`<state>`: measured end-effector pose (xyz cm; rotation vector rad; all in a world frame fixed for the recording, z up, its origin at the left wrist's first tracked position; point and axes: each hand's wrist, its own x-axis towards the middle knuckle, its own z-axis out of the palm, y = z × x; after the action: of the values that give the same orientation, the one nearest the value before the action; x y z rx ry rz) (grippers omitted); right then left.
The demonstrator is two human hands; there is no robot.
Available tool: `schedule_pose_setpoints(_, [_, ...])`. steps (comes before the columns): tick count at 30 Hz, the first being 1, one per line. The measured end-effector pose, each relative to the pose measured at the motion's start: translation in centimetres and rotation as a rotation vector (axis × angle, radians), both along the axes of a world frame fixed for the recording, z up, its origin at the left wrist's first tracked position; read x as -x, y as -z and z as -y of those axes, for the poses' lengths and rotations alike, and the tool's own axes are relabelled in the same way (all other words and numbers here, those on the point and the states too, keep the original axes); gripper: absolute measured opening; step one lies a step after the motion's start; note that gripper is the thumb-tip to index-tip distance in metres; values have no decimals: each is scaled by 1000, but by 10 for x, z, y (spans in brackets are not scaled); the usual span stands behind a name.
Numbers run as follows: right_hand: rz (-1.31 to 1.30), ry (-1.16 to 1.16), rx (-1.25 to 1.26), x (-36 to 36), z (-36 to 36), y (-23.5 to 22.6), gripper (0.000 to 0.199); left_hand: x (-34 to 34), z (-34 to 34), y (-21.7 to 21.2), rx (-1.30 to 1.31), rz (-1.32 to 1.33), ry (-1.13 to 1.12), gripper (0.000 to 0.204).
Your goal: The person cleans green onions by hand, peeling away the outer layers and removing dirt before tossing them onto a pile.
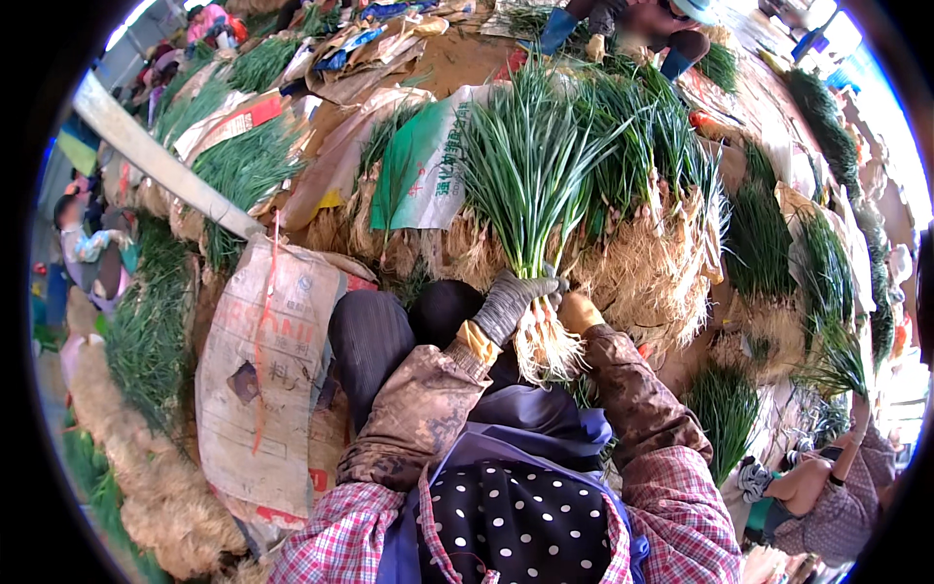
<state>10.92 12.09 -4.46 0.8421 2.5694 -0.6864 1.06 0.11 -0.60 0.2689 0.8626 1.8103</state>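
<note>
My left hand [511, 300], in a grey knit glove, is closed round the lower stems of a bunch of scallions [530, 165]. The long green leaves fan upward and away from me. Below the fist hang the bunch's white bulbs and pale roots [545, 343]. My right hand [581, 311], in a tan glove, is against the right side of the stems, close to the left thumb. Its fingers are curled; their tips are partly hidden, so what they pinch does not show. Just beyond lies a large heap of scallions [671, 248], roots facing me.
A green-and-white sack [418, 170] covers part of the heap. At my left knee lies a worn paper sack [258, 360] with a red string. A pale curved bar [165, 156] crosses the upper left. Other people sit nearby, one at right holding scallions [839, 360].
</note>
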Motion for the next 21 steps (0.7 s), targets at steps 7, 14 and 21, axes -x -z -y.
schedule_pose_setpoints(7, [-27, 216, -518, 37, -47, -95, 23, 2, 17, -45, -205, 10, 131, 53])
schedule_pose_setpoints(14, [-248, 255, -471, 36, -84, -117, 20, 7, 13, -39, -183, -7, 96, 47])
schedule_pose_setpoints(21, [-454, 117, 21, -2, -19, -104, 10, 10, 9, -30, 27, -51, 171, 34])
